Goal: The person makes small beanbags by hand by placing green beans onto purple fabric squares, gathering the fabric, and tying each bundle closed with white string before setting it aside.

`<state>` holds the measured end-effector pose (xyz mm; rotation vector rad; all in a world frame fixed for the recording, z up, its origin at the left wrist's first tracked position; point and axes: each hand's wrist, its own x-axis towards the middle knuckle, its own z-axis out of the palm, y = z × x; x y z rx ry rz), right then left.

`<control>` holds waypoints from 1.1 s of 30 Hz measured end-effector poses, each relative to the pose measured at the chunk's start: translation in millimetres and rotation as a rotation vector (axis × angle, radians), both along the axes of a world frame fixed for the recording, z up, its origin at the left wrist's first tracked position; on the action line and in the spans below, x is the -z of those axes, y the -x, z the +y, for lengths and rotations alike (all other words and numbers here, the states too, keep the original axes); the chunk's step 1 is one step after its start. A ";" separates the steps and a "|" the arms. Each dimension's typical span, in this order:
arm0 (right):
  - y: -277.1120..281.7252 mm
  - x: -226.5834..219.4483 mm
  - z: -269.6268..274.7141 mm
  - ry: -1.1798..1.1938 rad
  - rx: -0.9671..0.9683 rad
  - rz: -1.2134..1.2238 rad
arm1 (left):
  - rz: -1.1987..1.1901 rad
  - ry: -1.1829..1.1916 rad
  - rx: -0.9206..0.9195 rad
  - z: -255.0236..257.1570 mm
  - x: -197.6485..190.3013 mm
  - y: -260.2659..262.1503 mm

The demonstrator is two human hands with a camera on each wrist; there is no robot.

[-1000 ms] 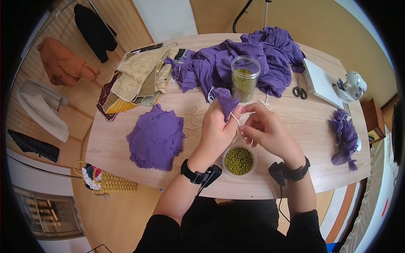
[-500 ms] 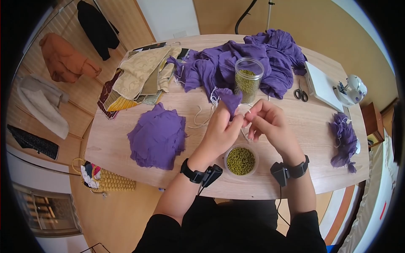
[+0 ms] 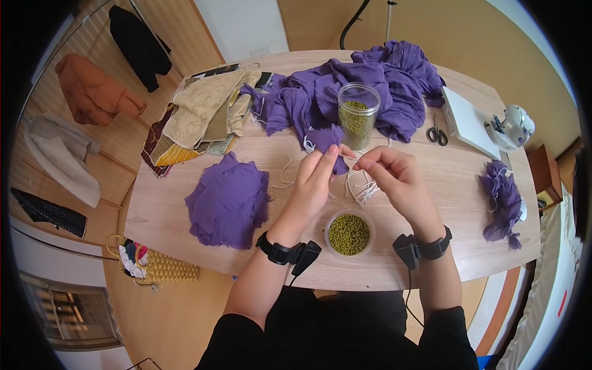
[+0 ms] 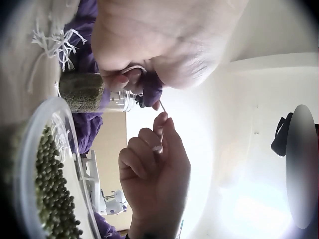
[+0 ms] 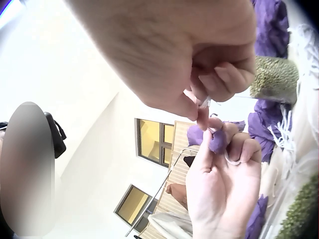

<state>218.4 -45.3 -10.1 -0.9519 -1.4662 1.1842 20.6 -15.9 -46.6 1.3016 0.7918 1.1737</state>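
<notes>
Small purple cloth bundle [image 3: 325,138], beyond round clear green-bean tub [image 3: 349,234]: our left hand [image 3: 314,180] pinches it; our right hand [image 3: 396,179], white string [image 4: 163,106].

From where I stand, the left hand [image 3: 313,179] covers the lower folds of the small purple cloth [image 3: 325,137] — what lies inside them, I can't tell. The right hand's [image 3: 394,177] fingertips hide the tip of the white string [image 3: 349,158]. The big purple fabric [image 3: 296,102] is partly hidden behind the jar [image 3: 356,120]. Both wrist views cut off the bean bowl [image 4: 49,105], and each blurs an oval patch [image 4: 301,167] at its side. A pale object [image 3: 523,211] is mostly covered by the purple bundle [image 3: 501,200] — too little shows to name it.
</notes>
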 end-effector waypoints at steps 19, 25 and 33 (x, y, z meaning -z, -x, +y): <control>13.7 -10.6 -13.9 -0.120 0.074 -0.471 | -0.195 -0.171 0.131 -10.8 -11.7 -19.6; 21.1 8.0 -11.0 -0.258 0.109 -0.336 | -0.202 -0.039 0.120 -12.2 -12.3 -14.1; 17.8 1.3 -11.6 -0.069 0.025 -0.145 | -0.067 -0.111 0.201 -16.6 -11.7 -20.0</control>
